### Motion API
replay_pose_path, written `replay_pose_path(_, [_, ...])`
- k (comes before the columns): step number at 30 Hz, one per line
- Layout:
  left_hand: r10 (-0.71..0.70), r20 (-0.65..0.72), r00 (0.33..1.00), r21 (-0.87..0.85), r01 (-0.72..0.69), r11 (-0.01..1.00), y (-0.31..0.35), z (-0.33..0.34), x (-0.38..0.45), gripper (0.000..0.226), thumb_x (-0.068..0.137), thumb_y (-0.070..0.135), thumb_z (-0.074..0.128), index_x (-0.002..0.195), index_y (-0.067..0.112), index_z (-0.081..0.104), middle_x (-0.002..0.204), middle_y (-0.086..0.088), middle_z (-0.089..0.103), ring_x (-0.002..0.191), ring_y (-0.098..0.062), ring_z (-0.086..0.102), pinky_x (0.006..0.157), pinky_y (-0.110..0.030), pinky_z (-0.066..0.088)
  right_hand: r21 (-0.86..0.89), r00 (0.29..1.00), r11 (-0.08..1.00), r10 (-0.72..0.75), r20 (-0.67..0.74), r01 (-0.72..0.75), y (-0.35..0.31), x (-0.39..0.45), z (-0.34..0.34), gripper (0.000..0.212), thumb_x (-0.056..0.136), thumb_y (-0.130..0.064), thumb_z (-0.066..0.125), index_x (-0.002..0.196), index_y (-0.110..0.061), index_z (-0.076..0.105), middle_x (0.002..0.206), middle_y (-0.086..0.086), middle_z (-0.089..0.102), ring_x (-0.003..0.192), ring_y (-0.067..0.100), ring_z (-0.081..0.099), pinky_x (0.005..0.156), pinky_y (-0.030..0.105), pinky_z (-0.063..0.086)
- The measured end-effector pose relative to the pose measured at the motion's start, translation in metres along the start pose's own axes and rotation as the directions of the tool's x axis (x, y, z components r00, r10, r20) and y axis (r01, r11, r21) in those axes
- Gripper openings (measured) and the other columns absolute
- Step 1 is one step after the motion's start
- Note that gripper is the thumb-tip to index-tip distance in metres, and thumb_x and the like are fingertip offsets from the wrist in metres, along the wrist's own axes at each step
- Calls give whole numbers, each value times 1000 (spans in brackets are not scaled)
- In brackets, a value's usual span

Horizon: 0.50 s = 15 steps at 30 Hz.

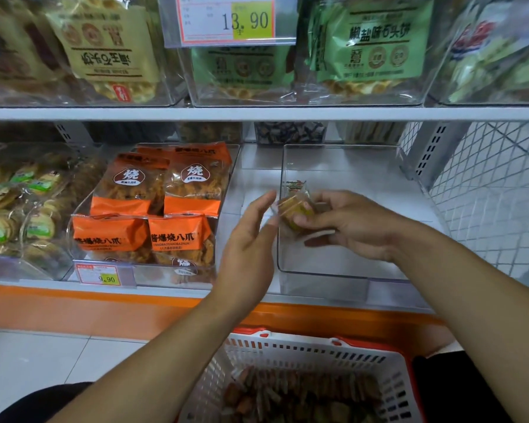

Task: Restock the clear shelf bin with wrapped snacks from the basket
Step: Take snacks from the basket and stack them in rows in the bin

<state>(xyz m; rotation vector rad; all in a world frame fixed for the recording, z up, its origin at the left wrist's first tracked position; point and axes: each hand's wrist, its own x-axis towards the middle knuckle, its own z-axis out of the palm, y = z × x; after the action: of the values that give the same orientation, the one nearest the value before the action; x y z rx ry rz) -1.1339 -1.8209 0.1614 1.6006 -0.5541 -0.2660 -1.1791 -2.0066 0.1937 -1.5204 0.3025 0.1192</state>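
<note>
Both hands raised at the clear shelf bin (342, 271), centre right of the frame, with wrapped snacks (297, 210) in the right hand.

Right hand (353, 225) grasps a small cluster of wrapped snacks, fingers curled round them, over the bin's left wall; left hand (248, 236) just beside, fingers straight and released, fingertips near the wrappers, contact not clear; one more wrapped piece (295, 185) shows through the bin wall behind; white basket (315, 357) with red rim at lower centre, more brown wrapped snacks inside; orange snack packs (162, 206) in the neighbouring bin left of centre; price tag (104, 274) at its front.
</note>
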Motion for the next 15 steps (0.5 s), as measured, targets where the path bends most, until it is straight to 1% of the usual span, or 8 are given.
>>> replay_pose_path(2, [-32, 39, 999, 181, 24, 983, -6, 6, -1, 50, 102, 20, 58, 143, 46, 45, 123, 38, 52, 101, 28, 47, 91, -1, 41, -358, 958, 933, -139, -251, 42, 7, 12, -14, 37, 78, -20, 86, 108, -16, 65, 105, 7, 73, 82, 16, 71, 67, 27, 56])
replay_pose_path(3, [-49, 58, 997, 231, 34, 972, -9, 10, -2, 55, 100, 19, 62, 140, 51, 43, 127, 37, 47, 110, 21, 45, 104, -14, 43, -581, 913, 814, -230, -337, -9, 13, 18, -20, 39, 75, -27, 88, 104, -18, 64, 102, 2, 70, 82, 16, 67, 67, 27, 51])
replay_pose_path(5, [-59, 80, 995, 283, 34, 959, -13, 17, -5, 62, 97, 14, 65, 136, 55, 40, 120, 40, 42, 120, 6, 44, 112, -38, 45, -786, 888, 608, -296, -351, -108, 30, 32, -25, 41, 71, -28, 90, 100, -20, 62, 105, 3, 67, 88, 21, 62, 69, 29, 46])
replay_pose_path(7, [-44, 73, 996, 320, 18, 947, -17, 20, -6, 65, 97, 12, 64, 149, 40, 37, 116, 41, 40, 121, 3, 44, 110, -42, 48, -787, 917, 596, -205, -342, -160, 46, 47, -23, 42, 69, -22, 91, 100, -21, 63, 110, 6, 68, 94, 24, 62, 75, 29, 48])
replay_pose_path(9, [-42, 69, 997, 331, 16, 943, -21, 19, -5, 68, 97, 12, 63, 153, 35, 34, 116, 43, 40, 118, 7, 47, 109, -42, 49, -802, 933, 570, -163, -322, -177, 57, 63, -19, 37, 74, -16, 86, 102, -21, 63, 115, 8, 68, 100, 27, 64, 85, 32, 53])
replay_pose_path(12, [-45, 84, 995, 348, 13, 937, -23, 18, -4, 68, 96, 15, 64, 150, 45, 34, 110, 55, 37, 106, 26, 46, 107, -32, 50, -817, 942, 553, -157, -298, -166, 61, 74, -11, 11, 95, -27, 52, 96, -17, 57, 120, 17, 66, 107, 35, 63, 98, 46, 51])
replay_pose_path(14, [-38, 92, 995, 350, 4, 937, -21, 17, -4, 69, 96, 16, 64, 140, 59, 34, 108, 57, 37, 103, 32, 42, 101, -24, 49, -806, 937, 570, -169, -305, -159, 63, 79, -11, 39, 102, -35, 27, 101, -11, 58, 118, 22, 65, 107, 35, 61, 98, 44, 50])
replay_pose_path(15, [-36, 95, 995, 354, 0, 935, -20, 17, -4, 71, 96, 16, 64, 133, 66, 31, 107, 57, 37, 102, 32, 42, 98, -20, 48, -800, 935, 572, -151, -320, -182, 63, 80, -9, 43, 104, -35, 23, 108, -8, 57, 118, 21, 64, 105, 33, 61, 95, 40, 50])
